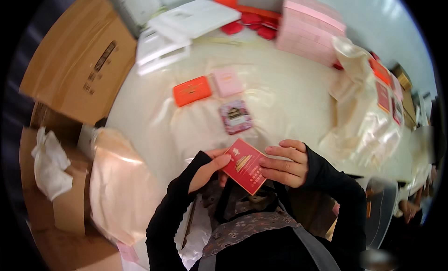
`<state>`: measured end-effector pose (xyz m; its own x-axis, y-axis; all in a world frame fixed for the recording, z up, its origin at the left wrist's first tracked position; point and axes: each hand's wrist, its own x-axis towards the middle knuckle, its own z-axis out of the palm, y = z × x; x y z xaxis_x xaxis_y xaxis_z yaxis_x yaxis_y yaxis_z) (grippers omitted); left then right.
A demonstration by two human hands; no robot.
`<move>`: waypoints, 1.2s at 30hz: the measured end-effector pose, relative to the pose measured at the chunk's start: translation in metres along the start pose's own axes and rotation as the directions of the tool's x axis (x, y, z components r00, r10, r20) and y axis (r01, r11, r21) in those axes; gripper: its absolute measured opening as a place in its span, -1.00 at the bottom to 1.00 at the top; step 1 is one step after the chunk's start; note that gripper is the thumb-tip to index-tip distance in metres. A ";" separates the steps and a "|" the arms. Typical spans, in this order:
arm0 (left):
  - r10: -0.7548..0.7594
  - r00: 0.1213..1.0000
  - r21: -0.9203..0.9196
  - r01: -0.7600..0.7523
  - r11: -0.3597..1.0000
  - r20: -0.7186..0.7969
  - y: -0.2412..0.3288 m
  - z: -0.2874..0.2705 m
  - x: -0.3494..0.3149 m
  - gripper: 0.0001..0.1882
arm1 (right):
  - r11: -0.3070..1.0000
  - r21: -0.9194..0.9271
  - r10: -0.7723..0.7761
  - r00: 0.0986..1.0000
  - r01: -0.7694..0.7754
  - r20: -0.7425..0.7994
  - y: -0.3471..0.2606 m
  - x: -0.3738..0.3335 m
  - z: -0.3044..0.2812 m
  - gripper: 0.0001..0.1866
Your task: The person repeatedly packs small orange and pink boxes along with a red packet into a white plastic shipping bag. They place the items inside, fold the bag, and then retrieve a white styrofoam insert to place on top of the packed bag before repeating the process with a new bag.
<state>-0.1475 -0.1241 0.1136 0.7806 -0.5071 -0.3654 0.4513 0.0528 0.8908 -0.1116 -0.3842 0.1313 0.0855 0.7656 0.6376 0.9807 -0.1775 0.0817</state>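
A flat red card with gold printing is held tilted, corner up, close to my body at the near edge of the table. My left hand pinches its left edge, thumb on top. Across its right edge lie the fingers of my right hand, gripping it, with the thumb hidden. Just beyond the card sits a small purple patterned box with a pale label. Farther off are an orange-red box and a light pink box, side by side on a cream cloth or sheet.
Cardboard boxes stand at the left, near a cream bag. White trays and red pouches lie at the back. Pink boxes are stacked back right. A glossy cream bag with red items on it sits at the right.
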 end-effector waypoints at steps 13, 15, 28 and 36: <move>0.732 0.628 0.923 -0.057 0.381 -0.264 -0.071 -0.130 -0.004 -0.30 | 0.994 0.070 0.069 0.987 -0.080 0.143 0.034 0.041 0.162 -0.67; 0.706 0.683 0.941 -0.085 0.327 -0.184 -0.067 -0.131 0.001 -0.24 | 0.982 0.182 0.032 0.988 -0.059 0.150 0.038 0.038 0.169 -0.66; 0.412 0.911 1.000 -0.007 0.029 -0.005 -0.005 -0.115 0.020 -0.18 | 0.898 0.285 0.161 0.852 -0.336 0.499 0.080 0.070 0.160 -0.25; 0.321 0.946 0.998 0.054 -0.033 -0.040 0.012 -0.100 0.031 -0.22 | 0.887 0.282 0.188 0.844 -0.365 0.502 0.081 0.067 0.163 -0.24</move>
<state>-0.0743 -0.0531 0.0853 0.9010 -0.4280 -0.0705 -0.4043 -0.8875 0.2209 0.0026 -0.2465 0.0556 0.3445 0.9235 0.1689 0.8885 -0.2626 -0.3764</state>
